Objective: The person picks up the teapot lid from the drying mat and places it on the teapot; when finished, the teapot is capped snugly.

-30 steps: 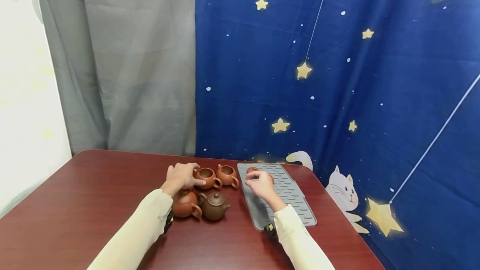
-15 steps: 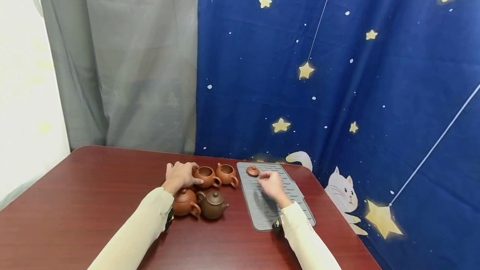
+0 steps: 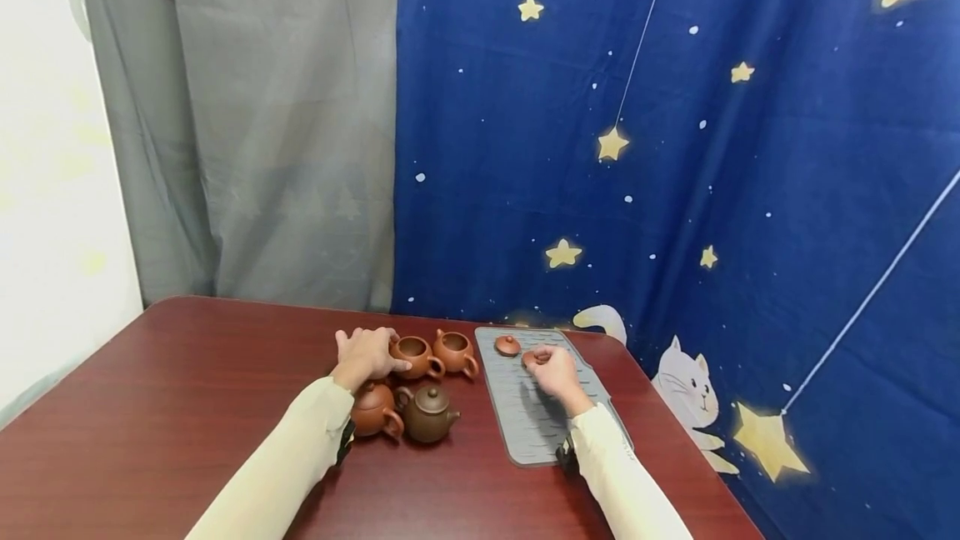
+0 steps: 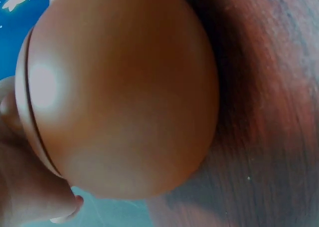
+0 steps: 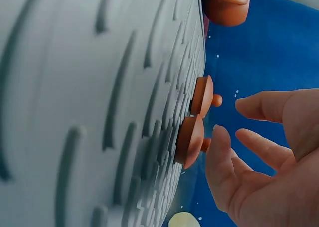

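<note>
In the head view my left hand holds a lidless reddish-brown clay teapot, its thumb at the near side. A lidded teapot fills the left wrist view and hides much of that hand. My right hand is over the grey ridged mat, at one of two small clay lids. In the right wrist view both lids lie on the mat, one lid by a fingertip, the other lid beside it. The right hand's fingers are spread around the knobs, without a visible pinch.
A second lidless teapot stands right of the held one. Nearer are the lidded reddish teapot and a dark brown lidded teapot. The dark red table ends at a blue starred curtain.
My right hand has moved right, from the left lid to the other one. The left lid now lies uncovered on the mat. My left hand stays at the teapot.
</note>
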`<state>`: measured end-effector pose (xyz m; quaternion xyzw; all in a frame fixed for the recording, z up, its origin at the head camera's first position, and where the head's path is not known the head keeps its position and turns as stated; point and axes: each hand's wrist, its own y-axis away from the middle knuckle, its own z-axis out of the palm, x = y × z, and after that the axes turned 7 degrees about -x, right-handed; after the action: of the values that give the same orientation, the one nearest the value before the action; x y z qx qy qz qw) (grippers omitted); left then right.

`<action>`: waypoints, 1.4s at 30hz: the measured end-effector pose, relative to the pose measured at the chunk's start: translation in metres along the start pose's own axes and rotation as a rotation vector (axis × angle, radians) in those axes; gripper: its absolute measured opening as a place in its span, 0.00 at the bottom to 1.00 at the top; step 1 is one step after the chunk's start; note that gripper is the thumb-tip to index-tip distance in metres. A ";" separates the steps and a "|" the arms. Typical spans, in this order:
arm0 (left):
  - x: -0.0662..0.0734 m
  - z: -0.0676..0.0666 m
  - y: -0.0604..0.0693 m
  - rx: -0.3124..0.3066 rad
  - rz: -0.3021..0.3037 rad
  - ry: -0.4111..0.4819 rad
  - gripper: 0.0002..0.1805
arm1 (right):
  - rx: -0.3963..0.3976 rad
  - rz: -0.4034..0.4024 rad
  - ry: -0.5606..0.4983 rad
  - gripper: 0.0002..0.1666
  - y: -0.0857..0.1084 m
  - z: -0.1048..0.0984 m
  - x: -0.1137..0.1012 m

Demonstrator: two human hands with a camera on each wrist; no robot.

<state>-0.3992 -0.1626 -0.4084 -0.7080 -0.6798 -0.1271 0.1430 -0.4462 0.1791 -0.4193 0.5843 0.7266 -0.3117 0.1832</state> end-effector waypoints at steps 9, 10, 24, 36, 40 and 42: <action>0.007 -0.006 0.008 -0.024 -0.030 0.023 0.31 | -0.047 0.071 0.071 0.17 -0.012 -0.011 -0.004; 0.007 -0.006 0.009 -0.022 -0.034 0.025 0.31 | -0.053 0.070 0.091 0.17 -0.013 -0.012 -0.003; 0.006 -0.005 0.002 -0.012 -0.067 -0.003 0.31 | -0.168 0.005 0.156 0.19 -0.028 -0.012 0.010; 0.010 -0.007 0.005 -0.010 -0.061 -0.004 0.32 | -0.077 -0.067 0.215 0.07 -0.025 -0.008 0.018; 0.010 -0.007 0.006 -0.009 -0.059 0.002 0.32 | -0.037 -0.040 0.202 0.08 -0.024 -0.007 0.019; 0.009 -0.007 0.005 -0.006 -0.057 0.006 0.32 | -0.024 -0.039 0.202 0.08 -0.024 -0.005 0.018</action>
<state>-0.3933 -0.1570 -0.3985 -0.6883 -0.6990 -0.1354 0.1394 -0.4736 0.1933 -0.4212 0.5962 0.7562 -0.2460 0.1102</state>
